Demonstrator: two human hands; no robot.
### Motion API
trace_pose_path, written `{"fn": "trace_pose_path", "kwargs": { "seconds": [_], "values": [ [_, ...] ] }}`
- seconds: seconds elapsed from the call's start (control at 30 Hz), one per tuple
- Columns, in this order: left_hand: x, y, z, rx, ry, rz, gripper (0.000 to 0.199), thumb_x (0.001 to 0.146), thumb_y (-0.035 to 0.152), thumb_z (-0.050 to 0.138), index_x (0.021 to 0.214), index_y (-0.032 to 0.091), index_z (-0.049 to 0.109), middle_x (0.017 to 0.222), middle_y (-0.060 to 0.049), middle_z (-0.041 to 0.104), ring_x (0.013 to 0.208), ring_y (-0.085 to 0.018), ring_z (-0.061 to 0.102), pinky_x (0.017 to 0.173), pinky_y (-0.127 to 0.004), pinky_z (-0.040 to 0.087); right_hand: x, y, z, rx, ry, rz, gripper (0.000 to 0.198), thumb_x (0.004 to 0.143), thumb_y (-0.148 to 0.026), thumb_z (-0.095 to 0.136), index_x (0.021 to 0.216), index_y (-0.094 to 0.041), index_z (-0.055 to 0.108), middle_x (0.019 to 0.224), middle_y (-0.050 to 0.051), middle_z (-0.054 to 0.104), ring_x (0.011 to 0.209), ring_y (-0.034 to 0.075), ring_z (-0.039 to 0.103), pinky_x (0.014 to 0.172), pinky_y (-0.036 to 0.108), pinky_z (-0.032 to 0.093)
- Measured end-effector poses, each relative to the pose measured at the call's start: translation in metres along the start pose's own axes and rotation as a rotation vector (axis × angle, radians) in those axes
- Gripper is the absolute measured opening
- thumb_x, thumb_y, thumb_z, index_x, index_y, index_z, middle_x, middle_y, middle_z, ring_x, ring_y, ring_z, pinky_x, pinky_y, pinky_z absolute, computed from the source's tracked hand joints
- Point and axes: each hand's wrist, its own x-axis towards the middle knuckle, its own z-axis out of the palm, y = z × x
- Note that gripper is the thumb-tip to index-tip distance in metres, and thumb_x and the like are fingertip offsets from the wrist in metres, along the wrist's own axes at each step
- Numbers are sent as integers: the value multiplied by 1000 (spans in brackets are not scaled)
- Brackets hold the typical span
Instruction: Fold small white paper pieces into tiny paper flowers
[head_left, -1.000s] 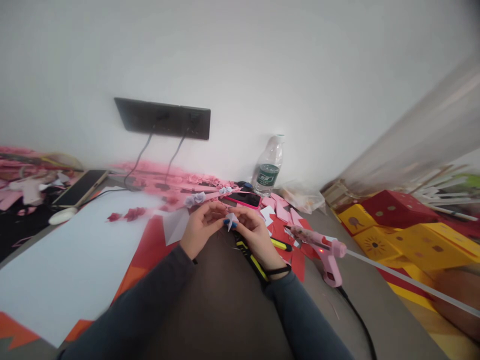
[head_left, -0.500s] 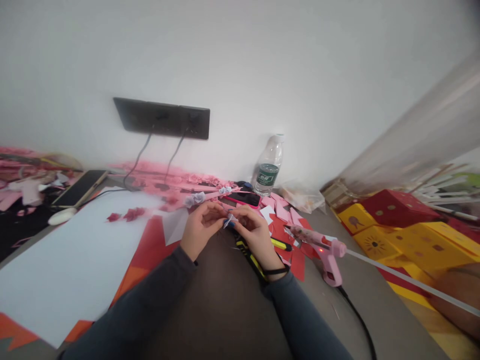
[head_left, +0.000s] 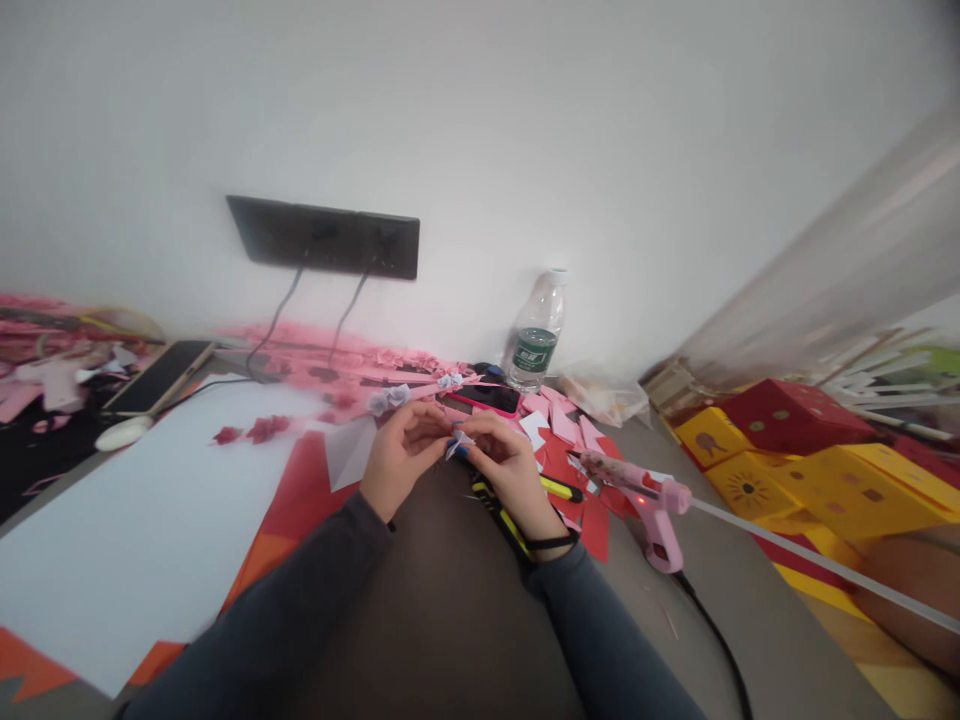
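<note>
Between the fingertips of both hands is a small folded white paper piece (head_left: 460, 443), petal-like and partly covered by the fingers. My left hand (head_left: 405, 455) pinches it from the left. My right hand (head_left: 510, 470), with blue nails and a black band at the wrist, pinches it from the right. Just behind the hands lie pale paper flowers (head_left: 388, 400) on a pink stem. Under my right hand rests a black and yellow tool (head_left: 514, 530), its far part hidden. A pink hot glue gun (head_left: 637, 490) with a lit red light lies to the right.
White paper (head_left: 150, 520) covers the left over red sheets (head_left: 300, 490). A water bottle (head_left: 535, 335) stands by the wall, behind a pink-edged phone (head_left: 487, 398). Pink paper scraps (head_left: 566, 425) lie near it. Yellow boxes (head_left: 862, 490) and a person's arm (head_left: 915, 590) are at right.
The white paper piece has turned slightly between my fingertips and shows more of its folded side. Both hands stay in nearly the same place.
</note>
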Motion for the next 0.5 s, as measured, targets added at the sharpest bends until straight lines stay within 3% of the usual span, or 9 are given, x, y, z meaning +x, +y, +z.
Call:
{"fn": "trace_pose_path", "kwargs": {
  "seconds": [0.3,0.5],
  "values": [
    [0,2,0,11,-21,14,19,74,15,71,89,18,58,88,-4,73,88,-18,72,83,-32,59,0,-2,0,-31,15,-1,19,82,-33,74,99,-25,71,89,3,62,76,18,55,65,31,43],
    [-3,3,-1,164,-4,175,12,79,14,68,89,19,63,93,-5,72,90,-18,71,84,-30,59,-1,-3,-1,-81,10,-68,16,84,-31,71,99,-26,73,97,6,63,83,20,57,69,33,44]
  ]
}}
